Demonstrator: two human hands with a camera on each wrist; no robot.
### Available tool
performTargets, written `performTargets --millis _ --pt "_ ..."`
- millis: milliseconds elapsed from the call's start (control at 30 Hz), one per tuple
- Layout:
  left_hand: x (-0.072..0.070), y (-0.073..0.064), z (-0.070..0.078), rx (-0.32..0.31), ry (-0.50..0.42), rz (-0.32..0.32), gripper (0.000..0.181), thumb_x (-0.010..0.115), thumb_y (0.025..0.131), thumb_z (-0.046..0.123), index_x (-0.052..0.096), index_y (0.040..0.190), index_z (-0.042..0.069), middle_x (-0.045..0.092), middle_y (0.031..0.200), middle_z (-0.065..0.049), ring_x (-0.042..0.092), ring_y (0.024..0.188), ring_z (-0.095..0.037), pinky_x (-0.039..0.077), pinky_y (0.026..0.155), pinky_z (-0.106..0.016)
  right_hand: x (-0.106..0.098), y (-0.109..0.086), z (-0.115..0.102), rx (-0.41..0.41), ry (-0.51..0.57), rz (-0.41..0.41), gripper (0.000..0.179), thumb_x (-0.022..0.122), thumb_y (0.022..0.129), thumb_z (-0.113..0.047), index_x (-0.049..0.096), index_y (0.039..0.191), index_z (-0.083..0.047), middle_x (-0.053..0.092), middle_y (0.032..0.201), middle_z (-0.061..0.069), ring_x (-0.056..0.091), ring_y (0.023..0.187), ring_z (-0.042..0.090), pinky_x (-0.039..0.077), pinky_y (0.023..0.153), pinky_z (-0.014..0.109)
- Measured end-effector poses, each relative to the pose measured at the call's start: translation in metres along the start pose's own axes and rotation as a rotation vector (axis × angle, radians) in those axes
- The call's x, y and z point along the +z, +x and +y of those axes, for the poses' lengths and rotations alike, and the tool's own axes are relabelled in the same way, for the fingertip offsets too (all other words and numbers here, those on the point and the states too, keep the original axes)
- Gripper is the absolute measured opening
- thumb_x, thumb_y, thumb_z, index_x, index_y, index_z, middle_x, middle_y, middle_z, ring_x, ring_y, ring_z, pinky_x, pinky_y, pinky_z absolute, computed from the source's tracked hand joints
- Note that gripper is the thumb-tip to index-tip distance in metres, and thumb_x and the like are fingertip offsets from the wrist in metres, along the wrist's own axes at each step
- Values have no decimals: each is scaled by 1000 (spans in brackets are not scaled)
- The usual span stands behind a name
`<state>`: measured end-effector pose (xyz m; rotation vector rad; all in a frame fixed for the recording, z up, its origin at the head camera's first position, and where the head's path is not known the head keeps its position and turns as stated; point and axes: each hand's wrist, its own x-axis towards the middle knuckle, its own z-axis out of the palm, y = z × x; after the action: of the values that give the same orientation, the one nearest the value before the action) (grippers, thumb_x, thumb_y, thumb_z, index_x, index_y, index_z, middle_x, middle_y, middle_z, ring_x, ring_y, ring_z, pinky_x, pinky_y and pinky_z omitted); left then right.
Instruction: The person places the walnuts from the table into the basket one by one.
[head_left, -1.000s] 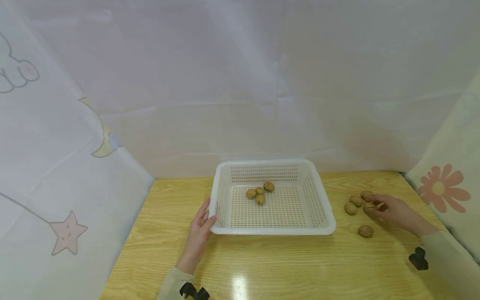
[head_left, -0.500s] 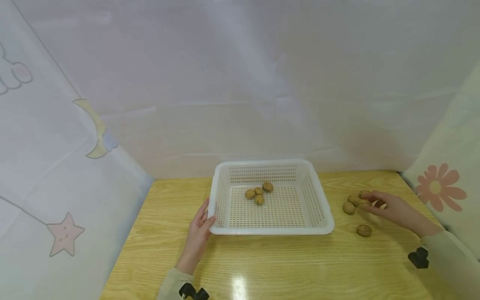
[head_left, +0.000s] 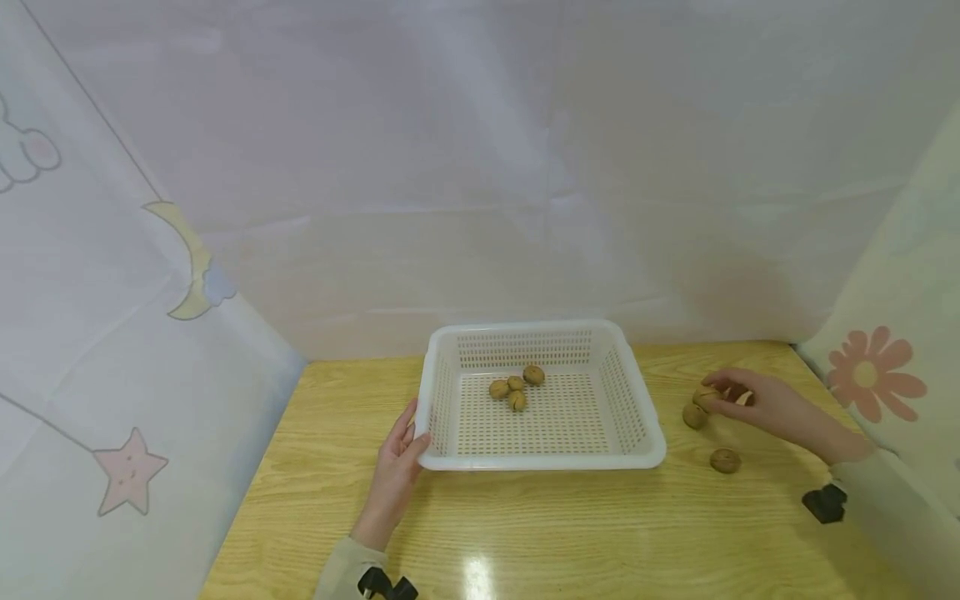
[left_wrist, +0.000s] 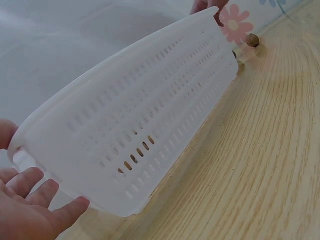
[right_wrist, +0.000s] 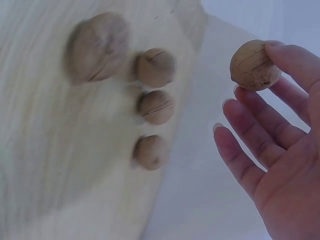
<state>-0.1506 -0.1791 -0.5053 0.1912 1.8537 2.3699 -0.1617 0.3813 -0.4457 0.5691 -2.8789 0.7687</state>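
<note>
A white plastic basket (head_left: 540, 462) with slotted walls stands on the table. My left hand (head_left: 396, 467) grips its left rim, thumb on top and fingers against the outside, as the left wrist view also shows. Several walnuts (head_left: 517, 401) lie together on the basket's floor. To the right of the basket, my right hand (head_left: 783, 412) pinches a walnut (right_wrist: 255, 65) between thumb and fingers, raised off the table. Below and beside that hand, more walnuts rest on the wood: one nearer walnut (head_left: 725, 460) and a small group (right_wrist: 156, 107), partly hidden by the hand in the head view.
The wooden table (head_left: 555, 533) reaches back to a pale cloth backdrop (head_left: 480, 208). Printed cloth also hangs on both sides, with a flower (head_left: 873, 375) at right and a star (head_left: 129, 471) at left.
My right hand has picked up a walnut from the group and moved slightly left and up with it. The left hand still holds the basket; the head view has shifted a little.
</note>
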Motion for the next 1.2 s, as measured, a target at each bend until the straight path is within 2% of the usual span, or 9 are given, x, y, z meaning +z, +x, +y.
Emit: performTargets --millis 167,433,567,733,800,1000,1200 --pt "-1 0 0 -8 2 9 70 53 107 9 18 168 11 30 168 -19 34 151 -40 49 108 -34 -7 14 -22 9 31 -34 28 76 97 -22 71 121 -10 69 104 -5 57 87 -1 53 68 26" --pt "-1 2 1 4 -6 10 70 54 106 8 19 167 10 32 167 -20 36 150 -39 49 109 -38 -17 45 -56 21 27 -119 36 73 99 -32 70 126 -9 69 105 -8 59 91 6 52 70 27" --pt "-1 3 1 2 -8 7 70 54 106 8 20 167 11 32 167 -20 35 150 -40 49 109 -37 -15 64 -69 -11 45 -145 34 73 99 -33 70 126 -12 68 106 -8 59 94 10 53 74 27" --pt "-1 3 1 0 -19 1 70 54 106 7 20 167 11 31 167 -19 34 151 -40 50 108 -35 -7 89 -85 -84 101 -160 30 76 97 -28 71 123 -14 68 103 -8 62 93 11 55 74 28" --pt "-1 3 1 -1 -21 1 70 54 106 7 20 167 11 31 167 -20 34 151 -40 50 107 -34 -3 99 -90 -107 93 -174 30 75 98 -29 71 123 -14 68 102 -8 62 92 10 56 74 28" --pt "-1 2 0 -6 -23 -1 70 54 106 6 20 167 11 32 167 -21 36 150 -39 51 106 -33 14 129 -106 -127 84 -234 30 73 99 -34 72 122 -16 69 101 -11 62 92 10 55 78 34" --pt "-1 -1 -1 -16 -15 -3 70 53 106 8 19 167 11 31 167 -20 38 149 -37 50 108 -36 37 153 -124 -139 101 -280 28 73 99 -30 72 121 -12 71 103 -6 62 93 14 53 80 37"
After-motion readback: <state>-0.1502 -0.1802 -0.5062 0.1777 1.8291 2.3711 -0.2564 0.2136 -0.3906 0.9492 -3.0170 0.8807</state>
